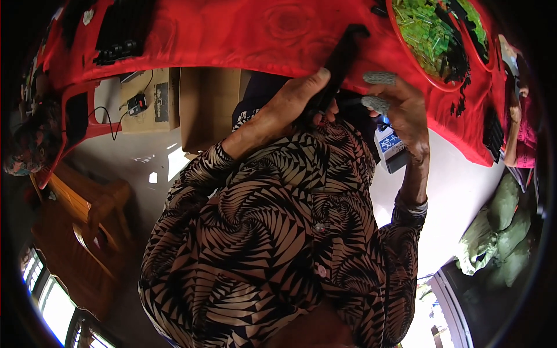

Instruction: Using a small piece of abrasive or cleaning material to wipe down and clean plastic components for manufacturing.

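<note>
My left hand (296, 95) is wrapped round a long, narrow black strip-like piece (342, 61), its thumb lying along the side. The piece slants up and to the right over the edge of the red-covered table (261, 35), and its far end is bent like a hook. Just to the right is my right hand (403, 107), with grey coverings on two fingertips. Those two fingertips point toward the black piece and stand apart, with nothing visible between them. The lower end of the piece is partly hidden by my left fingers.
Round red-rimmed trays (455, 88) of small green and yellow pieces stand at the far right. Bundled black strips (122, 35) lie at the far left. Below are a cardboard box (203, 110), a red chair (72, 136) and pale sacks (499, 232). Another person in pink (527, 139) sits at right.
</note>
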`<state>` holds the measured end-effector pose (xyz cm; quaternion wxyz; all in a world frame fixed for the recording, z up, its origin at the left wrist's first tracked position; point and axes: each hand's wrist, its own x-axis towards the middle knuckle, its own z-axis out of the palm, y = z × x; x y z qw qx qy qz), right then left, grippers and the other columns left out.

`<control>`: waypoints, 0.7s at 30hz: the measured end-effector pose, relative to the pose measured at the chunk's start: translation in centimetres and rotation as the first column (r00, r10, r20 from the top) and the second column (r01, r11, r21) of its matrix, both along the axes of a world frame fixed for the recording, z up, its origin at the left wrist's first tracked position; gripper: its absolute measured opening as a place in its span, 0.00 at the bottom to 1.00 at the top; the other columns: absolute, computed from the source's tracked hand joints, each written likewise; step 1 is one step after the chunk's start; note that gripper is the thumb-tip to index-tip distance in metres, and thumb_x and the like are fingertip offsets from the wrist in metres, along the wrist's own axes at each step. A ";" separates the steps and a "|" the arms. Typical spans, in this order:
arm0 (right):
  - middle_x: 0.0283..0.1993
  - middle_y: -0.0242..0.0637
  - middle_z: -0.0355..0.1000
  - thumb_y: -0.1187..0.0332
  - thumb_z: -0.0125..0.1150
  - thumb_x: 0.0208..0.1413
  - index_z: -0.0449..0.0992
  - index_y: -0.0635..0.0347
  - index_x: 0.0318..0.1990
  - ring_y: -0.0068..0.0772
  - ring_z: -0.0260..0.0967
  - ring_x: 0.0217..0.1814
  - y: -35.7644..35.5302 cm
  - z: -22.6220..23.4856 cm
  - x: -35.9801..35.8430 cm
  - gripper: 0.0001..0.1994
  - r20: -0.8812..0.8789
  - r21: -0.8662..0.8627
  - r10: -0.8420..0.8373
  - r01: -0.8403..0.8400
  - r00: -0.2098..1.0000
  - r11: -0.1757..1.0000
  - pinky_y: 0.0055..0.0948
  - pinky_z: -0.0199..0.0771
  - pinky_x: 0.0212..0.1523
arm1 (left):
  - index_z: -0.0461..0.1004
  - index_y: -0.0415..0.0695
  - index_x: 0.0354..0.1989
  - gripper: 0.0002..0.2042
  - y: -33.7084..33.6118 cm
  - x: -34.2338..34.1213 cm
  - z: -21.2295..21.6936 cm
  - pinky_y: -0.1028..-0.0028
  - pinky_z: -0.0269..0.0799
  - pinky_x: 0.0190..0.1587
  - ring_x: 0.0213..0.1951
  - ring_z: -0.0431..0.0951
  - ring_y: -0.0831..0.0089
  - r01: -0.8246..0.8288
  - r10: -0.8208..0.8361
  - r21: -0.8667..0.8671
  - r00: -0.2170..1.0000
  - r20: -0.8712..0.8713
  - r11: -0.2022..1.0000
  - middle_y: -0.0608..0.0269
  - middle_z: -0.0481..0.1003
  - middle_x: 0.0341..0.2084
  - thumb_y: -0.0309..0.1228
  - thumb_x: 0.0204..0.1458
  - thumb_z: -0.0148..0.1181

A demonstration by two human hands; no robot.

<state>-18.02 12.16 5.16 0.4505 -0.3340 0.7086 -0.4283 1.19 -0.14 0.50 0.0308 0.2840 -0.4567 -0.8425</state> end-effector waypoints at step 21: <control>0.36 0.36 0.78 0.82 0.56 0.49 0.73 0.66 0.49 0.17 0.67 0.26 -6.7 3.9 -0.2 0.17 -0.280 0.129 0.321 -0.296 0.905 0.947 0.16 0.62 0.22 | 0.65 0.33 0.55 0.18 0.1 3.4 -2.4 0.77 0.72 0.37 0.35 0.75 0.71 -0.141 0.211 0.441 0.971 -0.113 0.886 0.52 0.74 0.40 0.35 0.64 0.45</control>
